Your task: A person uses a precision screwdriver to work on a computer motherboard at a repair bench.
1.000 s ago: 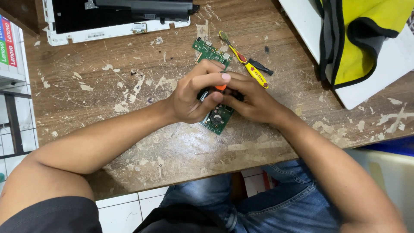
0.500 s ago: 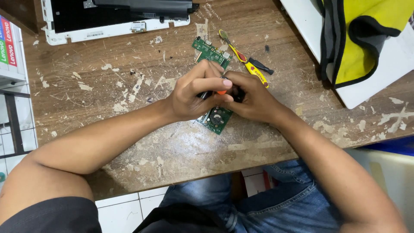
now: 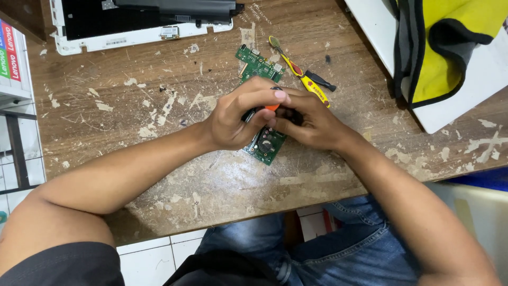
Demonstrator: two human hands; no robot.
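Two hands busy over a green circuit board

On the scarred wooden worktop [image 3: 159, 106], an opened white laptop shell [image 3: 132, 21] lies top left, its black inside bare. The left hand [image 3: 238, 114] curls around an orange-tipped tool [image 3: 271, 107]; the right hand [image 3: 312, 122] pinches something small and dark, above the green circuit board [image 3: 266, 145]. A yellow toothbrush [image 3: 301, 77] lies just beyond

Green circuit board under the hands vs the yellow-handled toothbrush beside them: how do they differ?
The green circuit board is flat and wide; the yellow-handled toothbrush is long and thin. The board lies largely covered by the left hand and right hand; the toothbrush lies untouched, fully in view. Both rest on the worn wooden table.
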